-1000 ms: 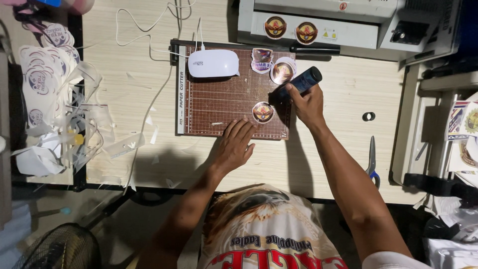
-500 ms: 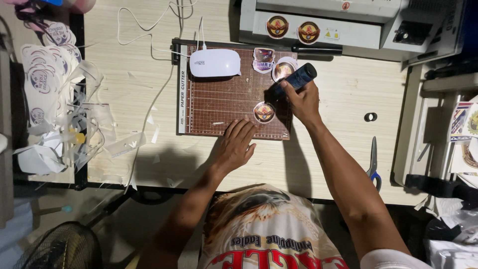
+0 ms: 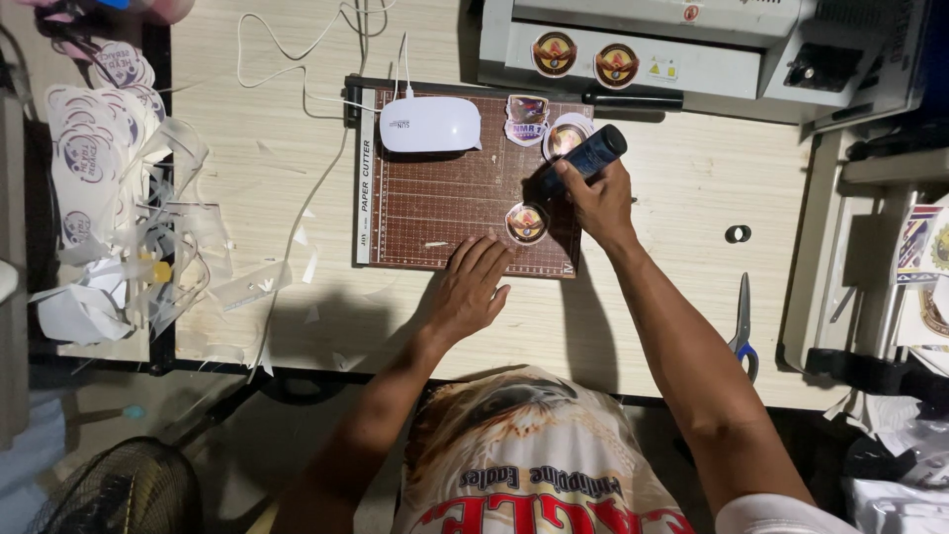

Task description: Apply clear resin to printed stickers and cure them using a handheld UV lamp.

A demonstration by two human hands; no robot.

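Round emblem stickers point(image 3: 526, 222) on the brown mat, white label pile point(image 3: 94, 129) far left

We seem to be looking down at a small craft or print workbench, likely a home workshop for making stickers or badges. On the pale wooden desk point(image 3: 672, 247) we see a brown gridded paper cutter point(image 3: 445, 213) with round printed emblems point(image 3: 526, 223) lying on it, and a grey laminating machine point(image 3: 652, 44) at the back edge carrying two more round emblems. To the left we find a heap of cut-out stickers and clear plastic offcuts point(image 3: 109, 208), with paper scraps strewn about. Scissors point(image 3: 743, 331) lie at the right, white cables point(image 3: 287, 49) trail across the top, and a fan point(image 3: 109, 489) stands on the floor below.
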